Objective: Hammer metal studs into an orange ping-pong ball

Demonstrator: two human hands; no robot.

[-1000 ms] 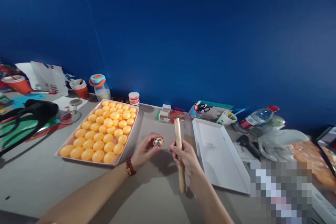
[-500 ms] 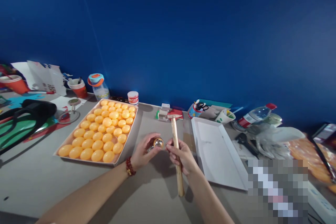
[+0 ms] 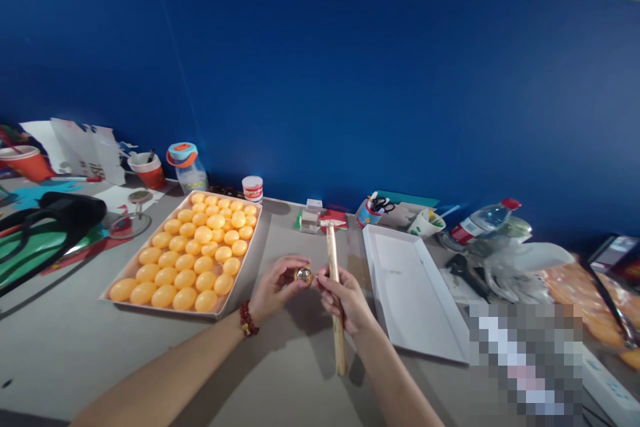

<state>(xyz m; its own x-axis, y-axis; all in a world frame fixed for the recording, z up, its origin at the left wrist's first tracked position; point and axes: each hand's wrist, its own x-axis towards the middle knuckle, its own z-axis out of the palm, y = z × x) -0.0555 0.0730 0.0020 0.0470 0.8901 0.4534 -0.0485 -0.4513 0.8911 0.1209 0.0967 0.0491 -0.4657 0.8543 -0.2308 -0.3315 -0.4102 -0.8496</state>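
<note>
Between the thumb and fingers of my left hand (image 3: 277,285) is a small shiny round metal piece (image 3: 303,275), gold at the rim and silvery in the middle. My right hand (image 3: 346,297) is closed around the wooden handle of a hammer (image 3: 339,347), its head pointing away from me. The right thumb and forefinger are pinched together close beside the metal piece; whether they hold something tiny is too small to tell. To the left lies a shallow box (image 3: 220,307) filled with orange balls (image 3: 203,235).
Right of the hammer lies a white tray (image 3: 415,293). Behind stand a pen cup (image 3: 369,212), small grey blocks (image 3: 310,219) and a white tub (image 3: 253,188). A bottle (image 3: 485,221), plastic bags and a power strip (image 3: 607,387) crowd the right side. A blue wall (image 3: 320,80) closes off the back.
The metal piece has turned slightly in my left fingers, and the two hands have come a little closer together. My right hand keeps its hold on the hammer.
</note>
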